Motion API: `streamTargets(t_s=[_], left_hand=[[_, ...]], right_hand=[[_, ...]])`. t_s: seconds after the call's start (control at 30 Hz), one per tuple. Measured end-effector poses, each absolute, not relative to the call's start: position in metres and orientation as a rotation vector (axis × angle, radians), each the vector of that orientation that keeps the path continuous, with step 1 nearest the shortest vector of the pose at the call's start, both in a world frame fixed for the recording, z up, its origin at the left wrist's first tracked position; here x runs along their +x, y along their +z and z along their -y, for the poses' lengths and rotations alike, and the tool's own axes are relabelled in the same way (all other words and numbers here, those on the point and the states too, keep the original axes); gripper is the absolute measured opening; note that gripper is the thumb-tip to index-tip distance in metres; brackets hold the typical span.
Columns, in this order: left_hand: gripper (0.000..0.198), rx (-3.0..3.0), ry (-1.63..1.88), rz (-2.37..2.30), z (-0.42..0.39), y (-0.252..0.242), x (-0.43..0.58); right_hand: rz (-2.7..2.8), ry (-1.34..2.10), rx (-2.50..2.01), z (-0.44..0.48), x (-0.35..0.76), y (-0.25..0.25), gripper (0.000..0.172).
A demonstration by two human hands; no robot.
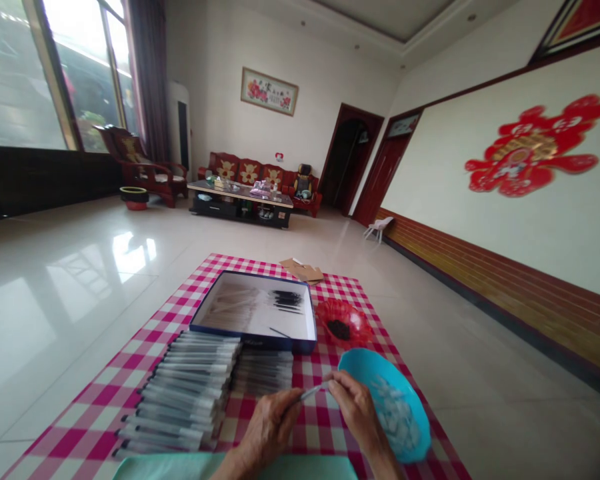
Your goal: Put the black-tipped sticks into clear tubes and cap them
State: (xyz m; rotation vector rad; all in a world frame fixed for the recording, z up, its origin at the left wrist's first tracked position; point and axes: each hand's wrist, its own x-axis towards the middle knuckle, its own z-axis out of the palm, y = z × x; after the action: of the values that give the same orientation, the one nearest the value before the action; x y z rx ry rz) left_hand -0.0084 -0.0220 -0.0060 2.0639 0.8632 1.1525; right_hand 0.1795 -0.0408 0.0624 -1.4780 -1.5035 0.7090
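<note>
My left hand point(273, 420) is closed around a slim, pale pen point(312, 392) above the checked tablecloth. At the pen's other end my right hand point(354, 405) pinches the tip; whether a small cap sits between those fingers is too small to tell. Right beside my right hand is a blue bowl point(347, 359) holding many whitish translucent pen caps point(396, 417). To the left lies a large pile of capped pens point(180, 390) with dark ends. A smaller group of clear pen barrels point(263, 371) lies next to that pile.
A shallow blue-edged box point(253, 331) holds clear tubes and dark refills point(286, 300). Beside it, a red bowl point(357, 323) contains small dark pieces. Cardboard scraps point(303, 270) lie at the far edge. Pale green cloth point(170, 467) lies at the near edge.
</note>
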Motion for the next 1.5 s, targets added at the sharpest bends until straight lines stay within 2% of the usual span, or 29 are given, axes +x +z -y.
streamTargets(t_s=[0.23,0.37,0.5,0.73,0.9,1.23,1.43,1.5], left_hand=[[0.032,1.892,1.036,-0.822,0.02,-0.001,-0.009],[0.044,1.553,0.873,-0.687,0.016,-0.001,-0.008],[0.051,1.459,0.848,-0.663,0.014,0.001,-0.007],[0.036,1.845,1.065,-0.892,0.017,-0.006,-0.006],[0.03,2.153,1.117,-1.116,0.022,-0.012,-0.007],[0.028,2.509,0.951,-1.399,0.027,-0.017,-0.006],[0.026,2.47,0.806,-1.361,0.025,-0.013,-0.005],[0.025,2.442,0.749,-1.318,0.023,-0.011,-0.007]], right_hand=[[1.631,0.764,-1.446,0.042,0.174,0.068,0.029],[1.431,0.98,-1.314,0.042,0.168,0.057,0.034],[1.129,1.152,-1.139,0.039,0.154,0.035,0.034],[0.859,1.195,-1.022,0.033,0.135,0.016,0.026],[0.742,1.227,-1.013,0.034,0.132,0.011,0.026],[0.689,1.238,-1.0,0.033,0.124,0.007,0.026],[0.656,1.248,-0.984,0.034,0.129,0.005,0.03],[0.624,1.262,-0.983,0.035,0.133,0.002,0.036]])
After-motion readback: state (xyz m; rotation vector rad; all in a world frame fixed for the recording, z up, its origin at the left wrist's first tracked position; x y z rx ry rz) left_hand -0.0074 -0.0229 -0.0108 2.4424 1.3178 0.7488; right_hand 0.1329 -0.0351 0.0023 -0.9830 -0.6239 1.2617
